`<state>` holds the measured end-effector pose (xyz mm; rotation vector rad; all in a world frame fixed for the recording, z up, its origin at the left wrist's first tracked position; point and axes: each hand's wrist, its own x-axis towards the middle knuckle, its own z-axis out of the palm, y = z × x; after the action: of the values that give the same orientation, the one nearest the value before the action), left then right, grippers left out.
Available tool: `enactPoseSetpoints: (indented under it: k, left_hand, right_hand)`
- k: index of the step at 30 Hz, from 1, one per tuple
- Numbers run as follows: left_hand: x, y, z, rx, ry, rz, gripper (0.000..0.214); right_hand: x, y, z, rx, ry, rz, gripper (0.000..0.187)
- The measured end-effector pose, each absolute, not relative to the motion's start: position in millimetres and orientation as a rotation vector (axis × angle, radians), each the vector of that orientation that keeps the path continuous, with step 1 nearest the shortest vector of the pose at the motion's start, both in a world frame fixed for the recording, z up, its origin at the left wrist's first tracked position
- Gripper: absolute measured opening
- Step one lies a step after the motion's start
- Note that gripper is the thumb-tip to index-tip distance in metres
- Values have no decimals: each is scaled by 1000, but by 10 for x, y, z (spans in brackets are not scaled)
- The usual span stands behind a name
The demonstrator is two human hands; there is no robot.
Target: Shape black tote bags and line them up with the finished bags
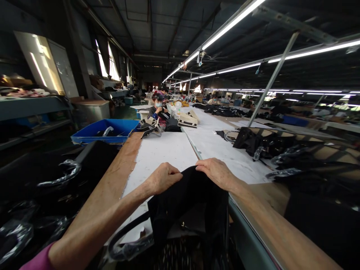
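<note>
A black bag (189,195) stands at the near end of the table, close to my body. Its far top edge is pinched by my left hand (165,177) on the left and by my right hand (215,171) on the right, a short gap apart. Both hands are closed on the fabric. A black handle (123,230), partly wrapped in clear plastic, loops out from the bag's left side. Small metal fittings show on the bag, and its lower part is dark and hard to make out.
White sheeting (165,150) covers the table. Black bags with plastic-wrapped handles (250,140) lie along the right, and more dark bags (92,161) are heaped at left. Beyond them sits a blue bin (104,129). A co-worker (159,110) sits farther along, near beige-and-black pieces (188,119). A metal post (272,80) rises at right.
</note>
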<state>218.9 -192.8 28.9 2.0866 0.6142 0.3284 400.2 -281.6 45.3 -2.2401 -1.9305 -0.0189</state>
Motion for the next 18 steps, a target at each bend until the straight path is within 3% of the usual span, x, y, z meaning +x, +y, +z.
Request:
enactPoseSetpoints:
  k: [18]
  left_hand:
    - [1804, -2049, 211, 2230, 724, 319, 35]
  right_hand:
    - [3781, -2797, 418, -2155, -1982, -47, 30]
